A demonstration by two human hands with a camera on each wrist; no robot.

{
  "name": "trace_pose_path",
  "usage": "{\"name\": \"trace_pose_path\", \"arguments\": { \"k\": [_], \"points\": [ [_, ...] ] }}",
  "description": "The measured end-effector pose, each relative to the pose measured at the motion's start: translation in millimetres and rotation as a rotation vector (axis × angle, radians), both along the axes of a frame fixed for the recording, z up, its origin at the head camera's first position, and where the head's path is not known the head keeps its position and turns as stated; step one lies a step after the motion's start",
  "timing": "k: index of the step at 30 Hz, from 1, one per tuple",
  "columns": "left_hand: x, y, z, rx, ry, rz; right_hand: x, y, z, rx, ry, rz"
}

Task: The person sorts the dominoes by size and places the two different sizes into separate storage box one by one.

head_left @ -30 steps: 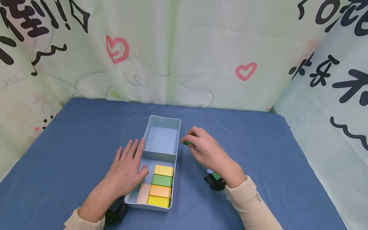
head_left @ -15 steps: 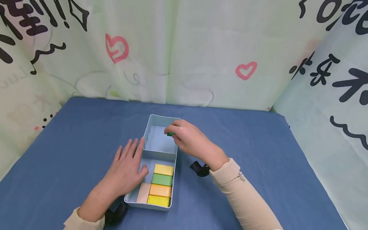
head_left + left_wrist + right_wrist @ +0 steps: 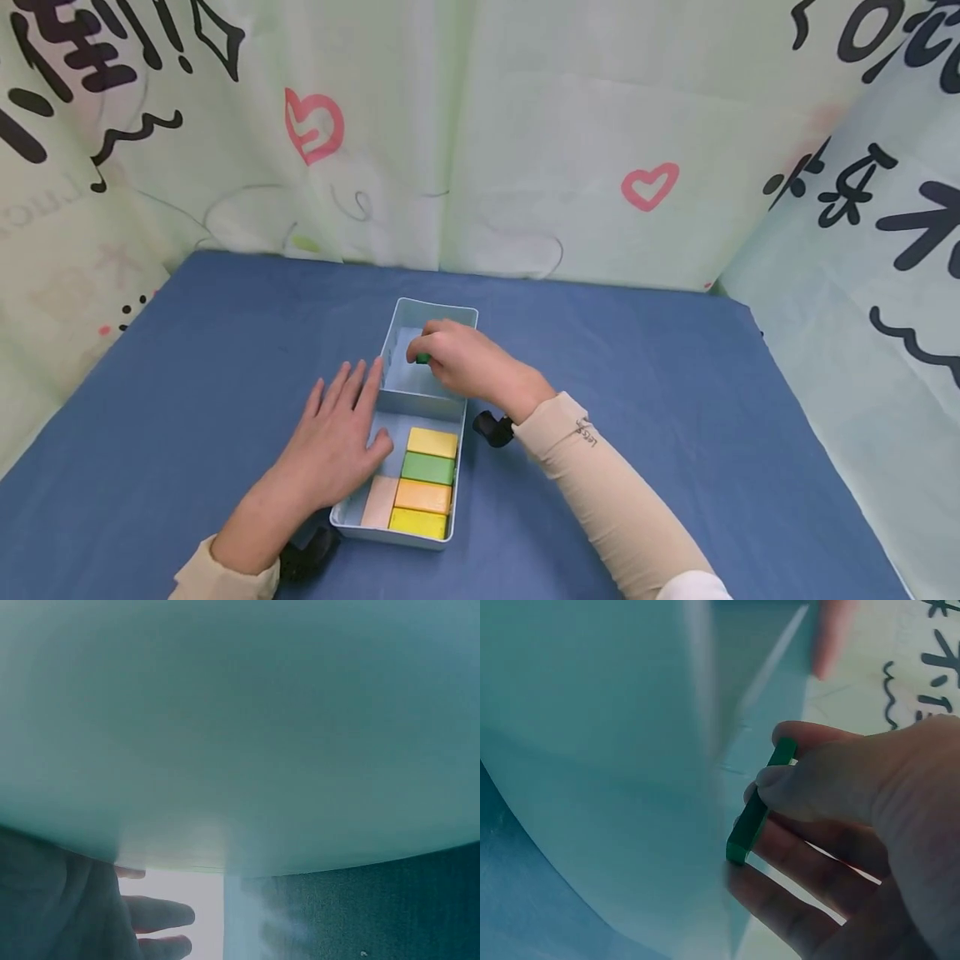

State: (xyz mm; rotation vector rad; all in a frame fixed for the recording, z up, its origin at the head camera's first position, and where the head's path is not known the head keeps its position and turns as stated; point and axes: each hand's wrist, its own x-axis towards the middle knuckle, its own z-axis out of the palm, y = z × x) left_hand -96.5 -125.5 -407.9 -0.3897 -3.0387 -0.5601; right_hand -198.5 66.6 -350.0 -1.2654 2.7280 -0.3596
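A light blue two-compartment box lies lengthwise on the table. My left hand rests along its left side with fingers extended, the thumb reaching over the near compartment. My right hand is over the far compartment and pinches a flat green block between thumb and fingers; little of the block shows in the head view. In the near compartment, a pale yellow block, a light green block, an orange block and a bright yellow block form a column. Beside them is a pink block.
The table has a blue cloth. Pale printed curtains enclose its back and sides. Black wrist camera mounts sit under both wrists. The box wall fills most of the left wrist view.
My right hand has moved left with the green block, from beside the box to over its far compartment. Blue and green pieces seen by the right wrist earlier are out of sight. My left hand stays put.
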Motion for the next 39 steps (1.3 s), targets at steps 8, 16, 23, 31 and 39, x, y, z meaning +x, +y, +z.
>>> {"name": "trace_pose_path", "arguments": {
  "k": [8, 16, 23, 31, 39],
  "points": [
    [-0.6, -1.1, 0.1, 0.011, -0.008, -0.001, -12.6, -7, -14.6, 0.103, -0.059, 0.006],
    [-1.5, -1.3, 1.7, 0.007, -0.004, -0.002, -13.4, -9, -23.0, 0.242, 0.032, -0.03],
    [-1.8, -1.3, 0.5, 0.008, -0.003, 0.004, -11.7, -11, -24.8, 0.296, 0.065, -0.033],
    [-0.4, -1.3, 0.7, 0.015, -0.008, 0.004, -10.7, -11, -15.7, 0.396, -0.07, 0.01],
    [-3.0, -1.6, 3.0, 0.021, -0.021, -0.001, -9.7, -12, -7.8, 0.438, -0.103, -0.008]
  ]
}}
